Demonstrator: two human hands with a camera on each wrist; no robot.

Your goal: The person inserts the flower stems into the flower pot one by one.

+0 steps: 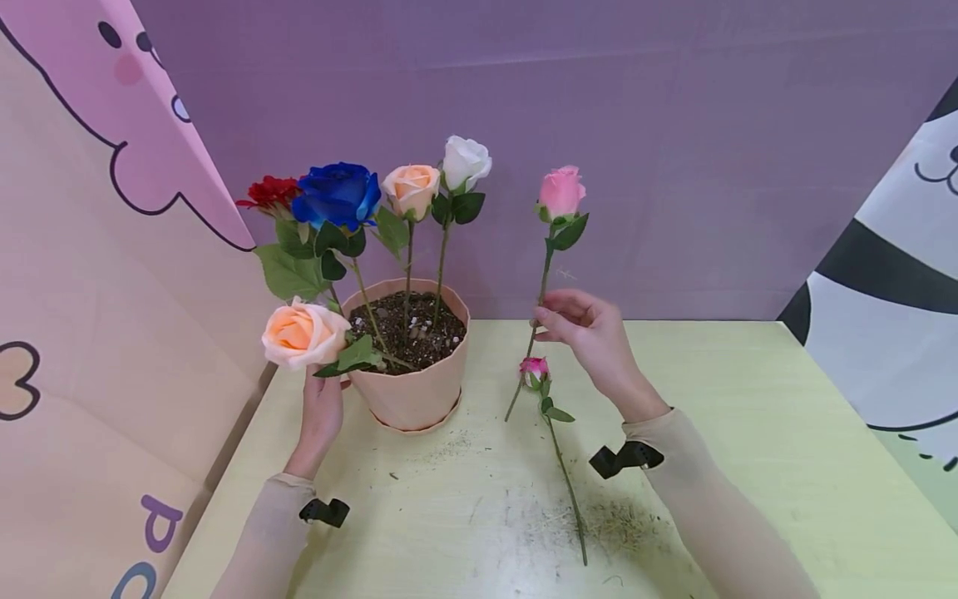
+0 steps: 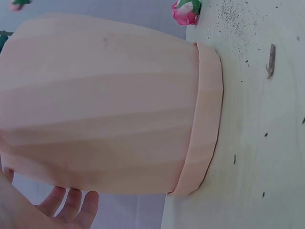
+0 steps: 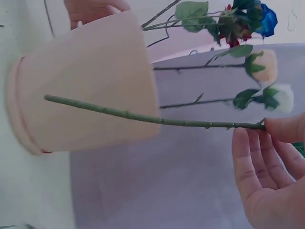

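Observation:
Between thumb and fingers, my right hand (image 1: 595, 345) pinches the stem of a pink rose (image 1: 562, 193), held upright to the right of the flowerpot (image 1: 412, 401). The bare lower stem (image 3: 126, 114) slants down past the pot in the right wrist view. My left hand (image 1: 323, 412) rests on the pot's left side, its fingertips (image 2: 89, 202) against the wall. In the dark soil (image 1: 392, 320) stand a blue rose (image 1: 338, 195), a white rose (image 1: 466, 162), a peach rose (image 1: 412, 190) and a red flower (image 1: 271, 193). Another peach rose (image 1: 303, 334) leans over the left rim, partly covering my left hand.
A smaller pink rose (image 1: 535, 368) lies on the pale table (image 1: 748, 466), its stem toward me. Soil crumbs (image 1: 449, 449) and dry scraps (image 1: 621, 524) are scattered on the tabletop. A purple backdrop (image 1: 674, 166) stands behind, with printed panels at both sides.

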